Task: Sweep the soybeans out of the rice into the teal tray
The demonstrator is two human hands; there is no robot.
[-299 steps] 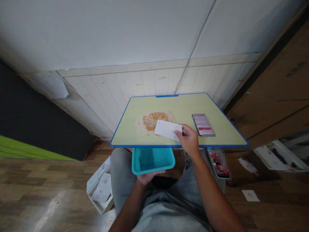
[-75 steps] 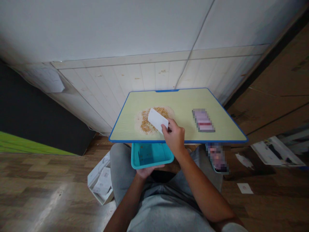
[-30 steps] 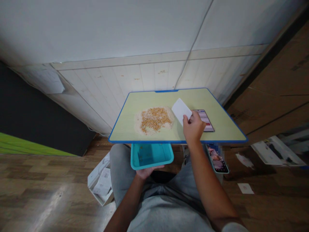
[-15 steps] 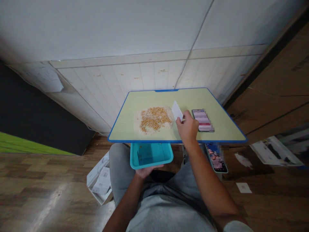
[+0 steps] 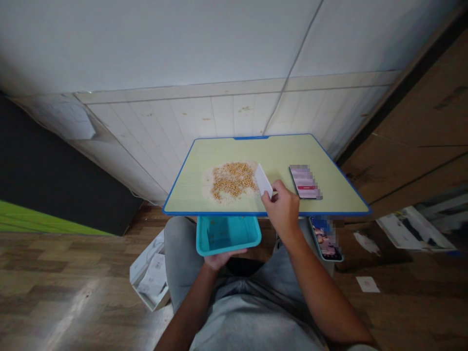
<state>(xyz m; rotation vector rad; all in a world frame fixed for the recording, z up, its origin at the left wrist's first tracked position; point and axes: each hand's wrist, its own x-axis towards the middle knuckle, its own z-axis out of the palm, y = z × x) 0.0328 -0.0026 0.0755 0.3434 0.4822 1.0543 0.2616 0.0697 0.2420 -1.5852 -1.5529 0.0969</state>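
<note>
At the pile's right edge, white card [image 5: 263, 179]: and it's up on its edge, tilted, just beside the grains on the desk top.
Right hand [image 5: 283, 212]: thumb and fingers closed on the card's near corner, a firm pinch, wrist over the desk's near edge.
Pile [image 5: 231, 179]: yellow beans on a bed of pale rice, spread left of centre.
Teal tub [image 5: 227, 235]: tucked just under the near blue rim, below the pile.
Left hand [image 5: 219, 257]: cupped beneath the tub's near side, gripping it from below.
Desk [image 5: 329, 202]: pale green top against the white panelled wall.
Phone [image 5: 304, 181]: flat, right of the card, clear of the hand.
Second phone [image 5: 326, 239]: below the desk's near right edge, screen lit.
Floor: open white box [image 5: 149, 280] left of the knees.
</note>
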